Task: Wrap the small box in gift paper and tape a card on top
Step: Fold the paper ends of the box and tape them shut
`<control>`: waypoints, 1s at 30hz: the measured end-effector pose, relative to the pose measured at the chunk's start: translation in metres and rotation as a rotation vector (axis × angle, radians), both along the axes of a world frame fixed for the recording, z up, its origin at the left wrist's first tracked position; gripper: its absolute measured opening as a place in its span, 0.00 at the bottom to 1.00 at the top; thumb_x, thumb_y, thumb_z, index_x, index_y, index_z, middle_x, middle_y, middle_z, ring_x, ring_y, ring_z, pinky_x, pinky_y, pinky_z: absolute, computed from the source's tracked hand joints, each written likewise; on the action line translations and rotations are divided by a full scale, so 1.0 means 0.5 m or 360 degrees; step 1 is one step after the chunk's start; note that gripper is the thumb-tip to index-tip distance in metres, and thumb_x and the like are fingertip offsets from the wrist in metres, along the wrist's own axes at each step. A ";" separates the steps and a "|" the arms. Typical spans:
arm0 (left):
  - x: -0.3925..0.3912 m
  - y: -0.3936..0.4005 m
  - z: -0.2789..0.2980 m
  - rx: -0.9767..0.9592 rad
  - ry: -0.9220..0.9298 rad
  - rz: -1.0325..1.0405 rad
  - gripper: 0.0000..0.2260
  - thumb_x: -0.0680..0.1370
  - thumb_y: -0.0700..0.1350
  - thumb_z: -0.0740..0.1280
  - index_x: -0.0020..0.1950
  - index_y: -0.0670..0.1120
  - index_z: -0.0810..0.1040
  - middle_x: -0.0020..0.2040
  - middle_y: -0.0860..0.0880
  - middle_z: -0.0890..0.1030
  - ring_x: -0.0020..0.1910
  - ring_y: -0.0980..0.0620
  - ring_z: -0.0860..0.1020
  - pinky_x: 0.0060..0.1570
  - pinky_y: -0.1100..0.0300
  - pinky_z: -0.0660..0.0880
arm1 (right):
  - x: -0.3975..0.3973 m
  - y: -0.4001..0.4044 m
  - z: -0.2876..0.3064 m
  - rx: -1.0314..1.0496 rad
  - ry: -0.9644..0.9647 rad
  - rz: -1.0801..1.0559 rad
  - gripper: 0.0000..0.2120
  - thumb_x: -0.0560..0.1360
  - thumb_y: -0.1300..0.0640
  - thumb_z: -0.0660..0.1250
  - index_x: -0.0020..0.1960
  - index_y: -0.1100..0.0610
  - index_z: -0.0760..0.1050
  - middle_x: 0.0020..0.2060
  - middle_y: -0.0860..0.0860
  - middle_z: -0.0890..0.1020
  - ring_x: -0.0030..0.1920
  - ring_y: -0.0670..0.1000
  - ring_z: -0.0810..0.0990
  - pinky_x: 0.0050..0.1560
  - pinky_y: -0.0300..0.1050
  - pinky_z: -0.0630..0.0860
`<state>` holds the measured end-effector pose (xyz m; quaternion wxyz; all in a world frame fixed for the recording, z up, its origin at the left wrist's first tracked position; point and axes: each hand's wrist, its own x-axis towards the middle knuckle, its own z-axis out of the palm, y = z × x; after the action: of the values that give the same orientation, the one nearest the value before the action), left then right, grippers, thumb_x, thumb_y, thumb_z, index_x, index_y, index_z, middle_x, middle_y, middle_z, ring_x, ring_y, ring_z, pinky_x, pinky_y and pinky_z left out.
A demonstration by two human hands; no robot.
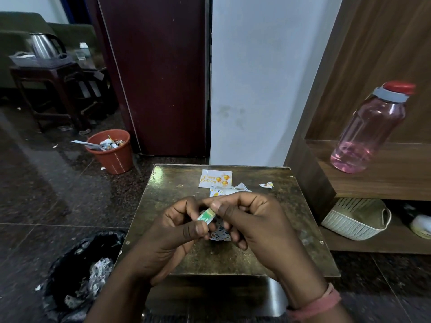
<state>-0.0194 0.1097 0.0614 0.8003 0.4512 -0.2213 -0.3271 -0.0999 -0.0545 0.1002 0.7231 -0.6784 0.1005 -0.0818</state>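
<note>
Small box (206,215): green and white, held up just above the near-middle of the table (177,197), between both hands. Its long axis runs from lower left to upper right, tilted. Only one face and an end show; the rest is hidden by fingers.

A piece of patterned gift paper (220,234) hangs just below the box, under the fingers. Whether it touches the box I cannot tell.

Left hand (172,231): fingers curled, thumb pressed along the lower left end of the box, gripping it. Right hand (251,220): fingers curled, thumb pinching the upper right end. Both hands are equally near; the box sits between them, so neither needs to reach.

Judgement: wrapping appears barely begun, since the box is bare on the face seen.

Farther out on the table: a birthday card (216,178) at the far edge, lying flat, well apart from the hands. A torn paper piece (229,190) lies just near of the card, and a small scrap (267,184) to its right.

Off the table, a pink bottle (370,129) stands on the shelf at far right.
</note>
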 end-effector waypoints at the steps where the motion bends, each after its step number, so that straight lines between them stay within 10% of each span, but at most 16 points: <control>1: -0.001 -0.001 0.001 0.0018 -0.0010 0.0029 0.19 0.63 0.47 0.86 0.38 0.45 0.77 0.48 0.44 0.84 0.44 0.49 0.80 0.46 0.60 0.78 | 0.000 -0.002 0.002 0.0023 -0.0012 -0.0028 0.05 0.75 0.59 0.74 0.48 0.60 0.86 0.28 0.52 0.76 0.24 0.46 0.68 0.23 0.37 0.62; 12: -0.007 -0.029 0.006 -0.0066 -0.0165 0.0460 0.18 0.61 0.46 0.86 0.37 0.47 0.78 0.63 0.36 0.82 0.65 0.39 0.81 0.57 0.56 0.80 | 0.015 0.034 -0.006 0.0736 0.0066 -0.0169 0.09 0.77 0.61 0.70 0.38 0.60 0.81 0.29 0.52 0.72 0.24 0.45 0.64 0.21 0.37 0.56; 20: -0.013 -0.042 0.008 -0.0148 -0.0167 0.0477 0.20 0.60 0.49 0.87 0.39 0.47 0.77 0.69 0.40 0.80 0.67 0.41 0.80 0.59 0.53 0.80 | 0.007 0.009 -0.011 0.0755 0.0191 0.0023 0.17 0.75 0.49 0.70 0.53 0.62 0.81 0.40 0.58 0.84 0.32 0.49 0.77 0.29 0.38 0.73; 30: -0.020 -0.063 -0.008 0.0069 -0.0696 0.0784 0.15 0.64 0.38 0.82 0.39 0.45 0.77 0.68 0.47 0.81 0.70 0.47 0.78 0.60 0.51 0.80 | 0.012 -0.010 -0.022 0.0665 -0.0095 0.0006 0.20 0.68 0.64 0.78 0.57 0.61 0.77 0.41 0.56 0.85 0.37 0.52 0.80 0.46 0.52 0.75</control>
<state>-0.0293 0.0780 0.0577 0.7791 0.5676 -0.2651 -0.0236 -0.0939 -0.0592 0.0892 0.8509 -0.5112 0.0924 -0.0778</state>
